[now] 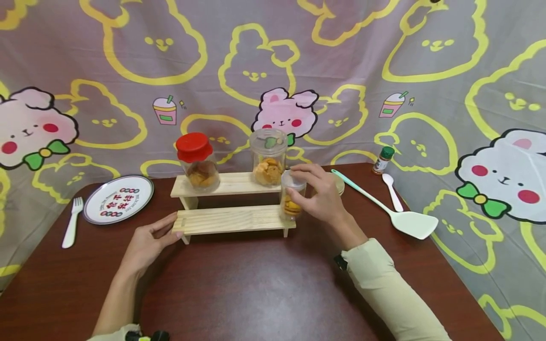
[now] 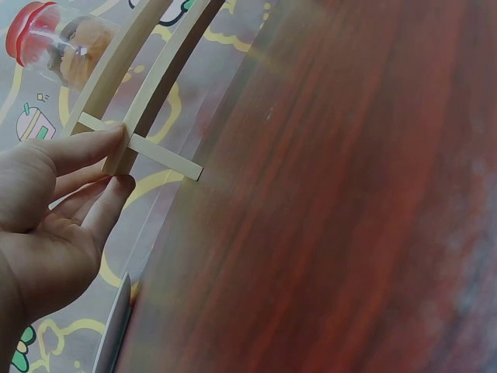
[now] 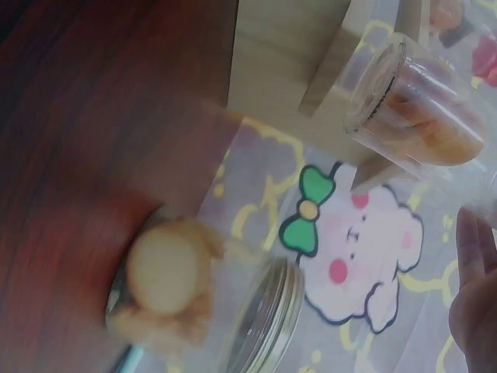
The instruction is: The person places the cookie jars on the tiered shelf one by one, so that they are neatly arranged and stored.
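Note:
My left hand [image 1: 147, 244] pinches the left end of the lower tier of a two-tier wooden shelf [image 1: 230, 220]; the left wrist view shows the thumb and fingers at the end of its board [image 2: 147, 101]. At the lower tier's right end, my right hand [image 1: 322, 194] grips a small clear jar of cookies [image 1: 292, 208] near its top. In the right wrist view this jar [image 3: 427, 116] has its base by the board. On the upper tier stand a red-lidded jar [image 1: 200, 173] at the left and a clear-lidded jar of cookies [image 1: 268, 166] at the right.
Behind my right hand is a gold-lidded jar [image 3: 167, 272] of cookies on the table [image 1: 256, 284]. A plate [image 1: 142, 187] and a fork [image 1: 71, 225] lie left. To the right are a white spatula [image 1: 414, 223], a spoon [image 1: 393, 192] and a green-capped bottle [image 1: 382, 161]. A patterned curtain [image 1: 239, 14] hangs behind.

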Demonstrator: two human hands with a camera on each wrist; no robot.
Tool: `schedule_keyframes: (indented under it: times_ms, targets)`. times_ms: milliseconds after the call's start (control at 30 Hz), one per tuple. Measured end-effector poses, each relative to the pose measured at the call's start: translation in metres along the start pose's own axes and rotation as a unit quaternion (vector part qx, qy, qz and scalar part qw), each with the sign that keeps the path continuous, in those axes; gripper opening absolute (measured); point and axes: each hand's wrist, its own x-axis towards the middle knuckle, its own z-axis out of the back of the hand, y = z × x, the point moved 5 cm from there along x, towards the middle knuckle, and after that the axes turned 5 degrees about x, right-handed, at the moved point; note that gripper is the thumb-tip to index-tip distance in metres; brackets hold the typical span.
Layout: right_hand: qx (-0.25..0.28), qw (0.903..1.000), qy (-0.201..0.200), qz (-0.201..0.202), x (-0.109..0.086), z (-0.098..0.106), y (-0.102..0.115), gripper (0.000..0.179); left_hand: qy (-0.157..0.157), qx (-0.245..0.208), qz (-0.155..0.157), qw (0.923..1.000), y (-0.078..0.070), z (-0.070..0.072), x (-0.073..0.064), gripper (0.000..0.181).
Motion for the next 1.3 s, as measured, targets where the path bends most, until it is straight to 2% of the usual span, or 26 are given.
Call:
schedule_keyframes:
  times_ms: [567,867,1300]
  targets:
    - [0.042,0.9976,0.042,0.034,0.004,-0.049,0.023,0.033,-0.005,-0.004,-0.006,1.0,0.002,-0.001,0.0,0.062]
    - [0.071,0.9957,0.054,0.024,0.009,-0.076,0.033,0.036,-0.009,0.004,-0.007,0.9999,0.004,-0.001,0.002,0.062]
    - [0.076,0.9945,0.071,0.014,0.019,-0.115,0.039,0.039,-0.004,0.004,0.004,1.0,0.001,0.001,0.001,0.062]
